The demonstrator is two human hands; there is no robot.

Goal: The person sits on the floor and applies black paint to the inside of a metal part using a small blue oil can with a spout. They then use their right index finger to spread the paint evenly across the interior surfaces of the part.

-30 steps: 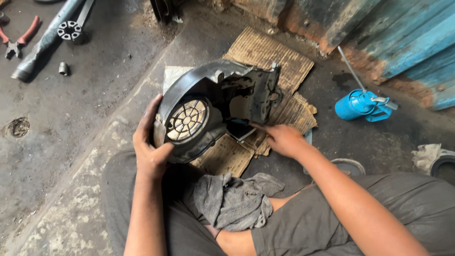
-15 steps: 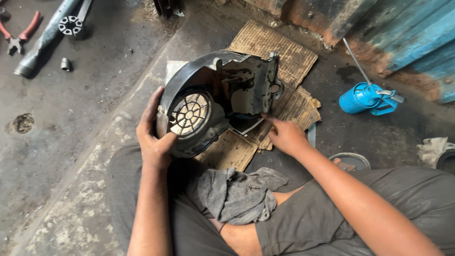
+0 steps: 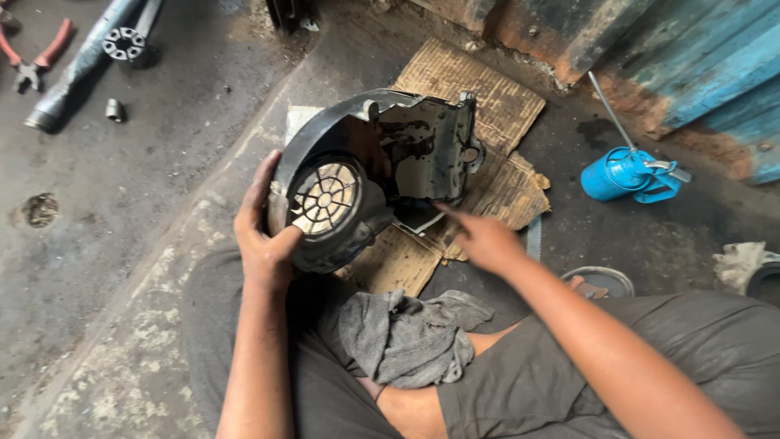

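Black plastic fan cover with round grille [image 3: 357, 195] sits mid-scene over flattened brown cardboard [image 3: 479, 106], tipped on edge; grille faces near-left, long axis runs near-left to far-right. Left hand [image 3: 264, 236] wrapped around its left rim, thumb on the grille edge. Right hand [image 3: 483, 240] loosely open, holding nothing, finger pointing at the cover's lower edge. Blue metal oil can [image 3: 621, 172] far right. Grey rag [image 3: 406, 337] on the lap, near.

floor [image 3: 122, 211]: concrete | cardboard [image 3: 487, 106] | blue oil can [image 3: 621, 173] | pliers [image 3: 36, 61], probably
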